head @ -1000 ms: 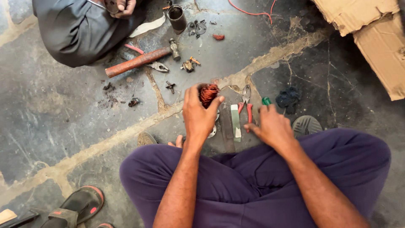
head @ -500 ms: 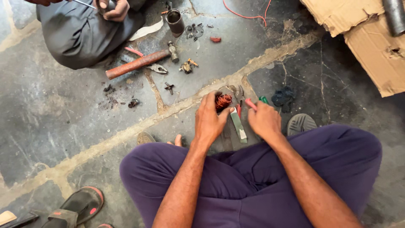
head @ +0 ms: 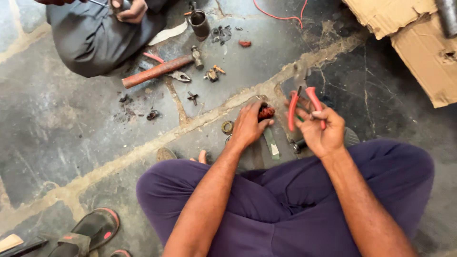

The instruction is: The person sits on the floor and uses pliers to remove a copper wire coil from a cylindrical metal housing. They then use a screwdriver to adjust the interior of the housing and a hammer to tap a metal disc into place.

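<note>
I sit cross-legged on a stone floor in purple trousers. My left hand (head: 248, 126) grips a small round part wound with copper-red wire (head: 266, 113), held low over the floor. My right hand (head: 322, 132) is raised and holds pliers with red handles (head: 304, 105), the handles spread apart and pointing up. Between my hands a flat grey-green file-like tool (head: 272, 143) lies on the floor. A small metal ring (head: 227, 126) rests just left of my left hand.
Another person in grey (head: 95, 33) crouches at the top left, hands busy. A hammer with a rusty handle (head: 159, 70), small metal parts (head: 212, 74) and a dark metal cup (head: 200, 24) lie beyond. Torn cardboard (head: 414, 38) sits top right, a sandal (head: 90, 233) bottom left.
My right hand picked the red-handled pliers off the floor and lifted them. My left hand kept hold of the copper-wound part and lowered it slightly.
</note>
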